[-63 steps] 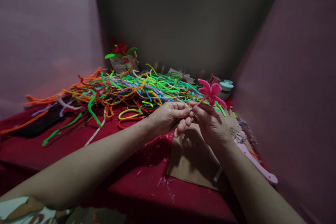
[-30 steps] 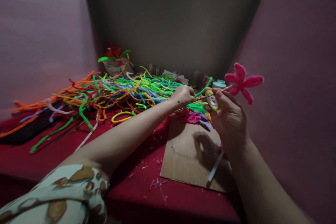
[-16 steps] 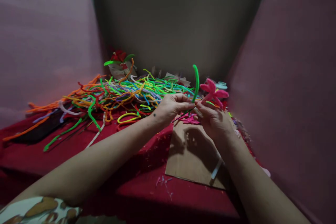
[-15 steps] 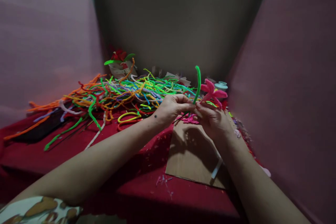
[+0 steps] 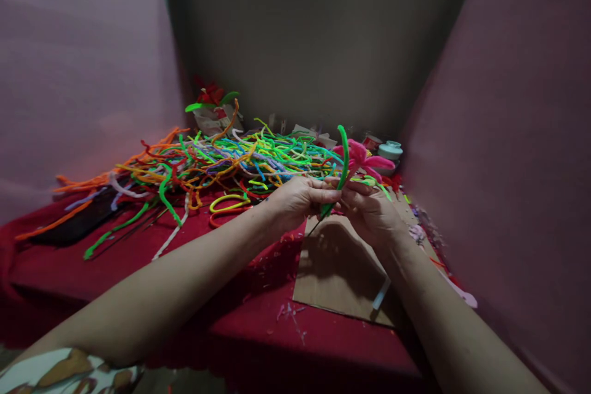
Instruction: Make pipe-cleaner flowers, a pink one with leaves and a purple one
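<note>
The left hand [image 5: 300, 200] and right hand [image 5: 372, 215] hide part of the green fuzzy stick [image 5: 344, 157] and the pink flower's [image 5: 362, 160] stem. The scissors' [image 5: 228, 202] tips are covered too. The right arm [image 5: 443, 308] hides some cardboard [image 5: 337, 277]. The bottom edge cuts off the sleeve [image 5: 69, 372]. The crumbs [image 5: 290, 314] are too tiny to tell.

On the red-draped desk [image 5: 258, 332], scissors [image 5: 246, 201] are laid before a heap of coloured pipe cleaners [image 5: 258, 157], a dark flat object [image 5: 62, 226] is partly covered near the left edge, and a pale-lidded jar [image 5: 390, 149] is placed toward the far right corner.
</note>
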Tool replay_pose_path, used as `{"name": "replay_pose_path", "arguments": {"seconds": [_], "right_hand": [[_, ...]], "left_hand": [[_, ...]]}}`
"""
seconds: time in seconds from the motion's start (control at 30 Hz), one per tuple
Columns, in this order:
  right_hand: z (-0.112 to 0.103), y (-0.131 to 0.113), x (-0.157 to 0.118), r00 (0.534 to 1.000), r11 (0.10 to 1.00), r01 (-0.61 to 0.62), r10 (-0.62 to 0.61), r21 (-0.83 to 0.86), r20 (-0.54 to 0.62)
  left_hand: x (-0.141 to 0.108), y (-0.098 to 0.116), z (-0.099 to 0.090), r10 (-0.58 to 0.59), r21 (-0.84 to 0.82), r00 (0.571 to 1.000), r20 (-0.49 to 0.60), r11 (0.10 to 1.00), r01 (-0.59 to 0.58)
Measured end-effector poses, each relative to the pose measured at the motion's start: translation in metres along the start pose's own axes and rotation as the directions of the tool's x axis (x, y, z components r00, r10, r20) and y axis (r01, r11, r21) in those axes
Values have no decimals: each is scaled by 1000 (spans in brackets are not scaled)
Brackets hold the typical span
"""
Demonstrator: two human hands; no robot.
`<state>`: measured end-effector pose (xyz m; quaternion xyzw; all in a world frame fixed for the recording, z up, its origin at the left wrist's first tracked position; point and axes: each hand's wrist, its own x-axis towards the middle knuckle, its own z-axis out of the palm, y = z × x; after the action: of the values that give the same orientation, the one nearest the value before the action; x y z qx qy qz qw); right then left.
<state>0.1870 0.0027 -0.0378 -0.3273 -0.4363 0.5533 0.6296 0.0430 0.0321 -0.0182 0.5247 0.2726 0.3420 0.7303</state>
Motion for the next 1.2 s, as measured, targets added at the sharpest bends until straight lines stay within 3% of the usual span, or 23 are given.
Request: {"name": "replay_pose_path", "arguments": {"seconds": [0.17,0.27,0.33,0.4,0.5,0.57,0.63,0.77,0.83,1.0,1.2], "right_hand": [[1,-1,-3,998,1000,-1,1,-5,65],[5,-2,-5,999,1000,1,-1,-24,37],[7,0,-6,1000,999,11,-12,-47,-13],[8,3,-5,996,995,52,-58,-82,-75],[11,4,-6,975,976,132,-159,-174,-152],[14,2,-9,959,952,173,-222,-254,-178],[17,0,-11,947,927,193,-262,-323,-184],[18,0,-13,938,894,221,-305,-389,-167],[16,2,-13,931,876,240,-331,-419,-158],[17,2,-14,904,817,266,-395,-511,-161],[24,-1,-16,904,824,241,-383,-512,-190]], "left_hand": [[-6,-3,5,-113,-169,993,-18,980,108],[-10,-7,7,-115,-178,993,-20,978,109],[-12,-9,8,-27,-75,997,-70,997,22],[-14,-11,9,154,164,979,-134,978,-131],[-15,-15,9,437,589,893,-105,751,-298],[-16,-17,9,542,734,839,-58,592,-332],[-16,-20,8,583,775,812,-34,528,-347],[-12,-25,5,603,771,798,-15,515,-374],[-9,-28,2,626,795,779,14,466,-388],[-6,-32,-4,693,885,696,189,187,-426],[-5,-34,-8,667,927,668,331,-99,-361]]}}
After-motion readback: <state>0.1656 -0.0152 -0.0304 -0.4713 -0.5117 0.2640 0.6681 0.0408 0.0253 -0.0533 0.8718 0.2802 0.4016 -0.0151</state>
